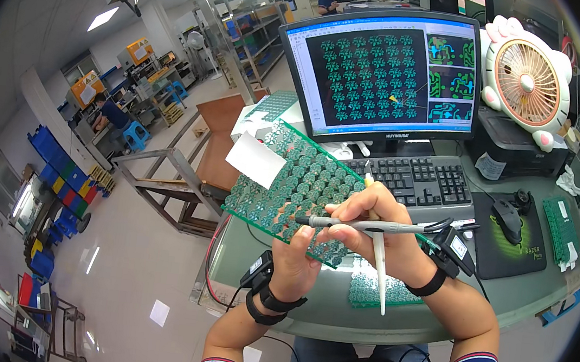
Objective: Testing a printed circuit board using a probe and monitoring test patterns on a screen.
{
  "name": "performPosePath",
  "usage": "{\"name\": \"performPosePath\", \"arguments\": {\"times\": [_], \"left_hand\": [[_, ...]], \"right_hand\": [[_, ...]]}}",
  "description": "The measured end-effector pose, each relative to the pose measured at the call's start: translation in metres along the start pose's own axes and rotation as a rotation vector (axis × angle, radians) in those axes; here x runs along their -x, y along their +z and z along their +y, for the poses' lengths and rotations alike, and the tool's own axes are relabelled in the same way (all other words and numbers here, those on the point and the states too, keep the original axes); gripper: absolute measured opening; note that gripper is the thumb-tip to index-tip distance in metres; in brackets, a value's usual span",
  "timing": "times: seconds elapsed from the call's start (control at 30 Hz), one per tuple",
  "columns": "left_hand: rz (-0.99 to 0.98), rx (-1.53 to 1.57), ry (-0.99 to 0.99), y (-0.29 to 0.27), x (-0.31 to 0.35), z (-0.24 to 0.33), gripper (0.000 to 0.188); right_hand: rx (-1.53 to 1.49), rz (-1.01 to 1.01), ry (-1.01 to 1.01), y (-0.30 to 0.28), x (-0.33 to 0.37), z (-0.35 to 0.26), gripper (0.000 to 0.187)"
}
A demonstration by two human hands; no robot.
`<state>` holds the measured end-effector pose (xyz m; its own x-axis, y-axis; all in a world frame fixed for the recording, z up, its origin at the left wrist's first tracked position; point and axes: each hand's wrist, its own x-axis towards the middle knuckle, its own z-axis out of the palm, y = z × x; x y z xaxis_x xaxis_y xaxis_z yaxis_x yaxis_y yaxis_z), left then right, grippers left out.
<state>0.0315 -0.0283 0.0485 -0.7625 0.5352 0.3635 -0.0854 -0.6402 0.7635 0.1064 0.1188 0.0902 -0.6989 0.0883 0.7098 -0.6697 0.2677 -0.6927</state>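
My left hand (295, 263) grips the near edge of a green circuit board panel (305, 175), thumb on top. The panel is tilted, raised above the desk, and carries rows of small round boards. A blank white paper piece (255, 160) lies on its left part. My right hand (378, 215) is closed on a grey pen-shaped tool (377, 226), whose dark tip points left over the panel. Crossing it in the same hand is a white tapered stick (380, 268). Both hands are close together at the panel's near right edge.
Behind the panel stand a monitor (379, 70) and a black keyboard (417, 180). A mouse (507, 219) on its mat, a fan (527, 79) and another green panel (559, 227) are to the right. One more panel (370, 288) lies under my right forearm. A metal frame (169, 189) stands left.
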Motion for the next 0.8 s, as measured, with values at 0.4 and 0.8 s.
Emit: {"name": "performPosePath", "arguments": {"times": [0.4,0.8], "left_hand": [[0.063,-0.050,-0.021,0.007,0.001,0.004,0.025],[0.000,0.064,-0.027,0.002,0.003,-0.001,0.022]], "right_hand": [[-0.033,0.125,-0.058,0.008,-0.001,0.005,0.024],[0.091,0.091,-0.106,0.007,0.000,0.007,0.027]]}}
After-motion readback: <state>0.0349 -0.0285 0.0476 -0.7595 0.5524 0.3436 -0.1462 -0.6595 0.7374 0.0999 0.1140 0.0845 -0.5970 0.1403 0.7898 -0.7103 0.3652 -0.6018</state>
